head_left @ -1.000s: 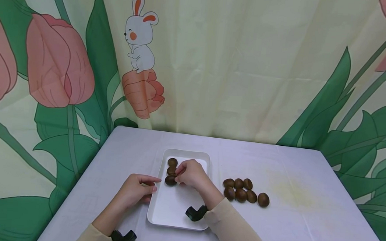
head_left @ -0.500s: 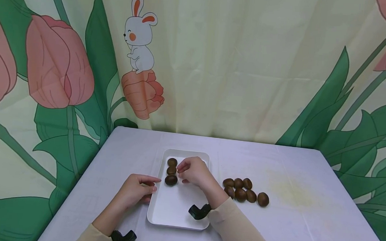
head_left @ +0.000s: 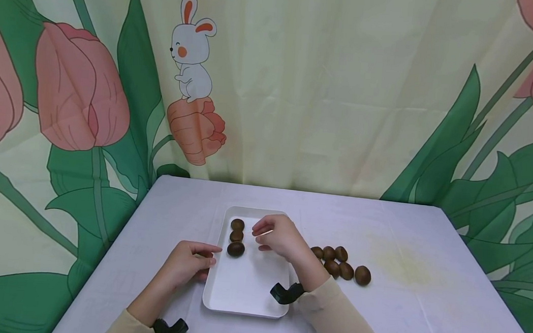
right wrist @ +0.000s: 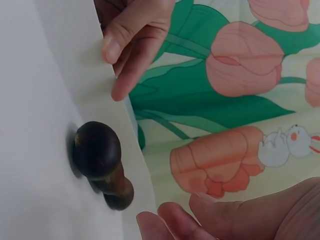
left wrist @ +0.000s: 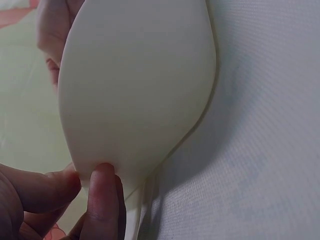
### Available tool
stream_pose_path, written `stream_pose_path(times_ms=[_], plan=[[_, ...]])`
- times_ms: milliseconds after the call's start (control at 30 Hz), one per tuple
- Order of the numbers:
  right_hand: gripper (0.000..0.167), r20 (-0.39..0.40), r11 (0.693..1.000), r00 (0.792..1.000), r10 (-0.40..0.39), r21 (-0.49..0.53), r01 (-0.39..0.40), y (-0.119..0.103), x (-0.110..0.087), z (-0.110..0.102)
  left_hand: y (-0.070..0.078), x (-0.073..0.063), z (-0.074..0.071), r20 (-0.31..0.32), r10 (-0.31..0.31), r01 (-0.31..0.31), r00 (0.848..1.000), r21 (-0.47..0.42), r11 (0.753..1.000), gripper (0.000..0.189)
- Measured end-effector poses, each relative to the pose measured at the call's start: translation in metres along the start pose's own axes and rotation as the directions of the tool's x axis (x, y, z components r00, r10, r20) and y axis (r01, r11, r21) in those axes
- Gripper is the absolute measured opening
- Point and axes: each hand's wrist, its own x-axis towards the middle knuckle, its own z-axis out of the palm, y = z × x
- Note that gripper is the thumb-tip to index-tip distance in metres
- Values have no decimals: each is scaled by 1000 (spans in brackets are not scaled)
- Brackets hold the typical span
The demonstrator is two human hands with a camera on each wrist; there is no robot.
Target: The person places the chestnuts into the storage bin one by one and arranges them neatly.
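Note:
Three brown chestnuts (head_left: 236, 237) stand in a column near the left wall of a white rectangular tray (head_left: 241, 287). At the tray's left edge, my left hand (head_left: 186, 261) holds the rim: the thumb lies on it, and a finger (left wrist: 102, 200) presses the outer wall in the left wrist view. My right hand (head_left: 280, 234) hovers over the tray's right half, its fingers loosely bent with nothing between them. In the right wrist view it is at the lower right, apart from the nearest chestnut (right wrist: 97, 150).
Several more chestnuts (head_left: 345, 270) lie on the white tablecloth (head_left: 404, 307) right of the tray, partly covered by my right forearm. Black bands with a protruding piece (head_left: 286, 293) sit on both wrists. A curtain (head_left: 317, 88) printed with tulips and a rabbit hangs behind the table.
My right hand has drawn away from the nearest chestnut, moving right and slightly up, and its fingers have loosened. That chestnut stays in the column. The left hand keeps its place on the tray.

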Motion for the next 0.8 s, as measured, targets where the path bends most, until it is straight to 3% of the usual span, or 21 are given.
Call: stream_pose_path(times_ms=[500,800], plan=[[27,-17,997,999,-36,67,37,13,-19,-37,0,2,0,-3,-11,11,1000,23,1000,29],[32,-64,998,998,-26,52,29,22,-31,-64,1,0,-1,-3,-7,7,1000,25,1000,29]])
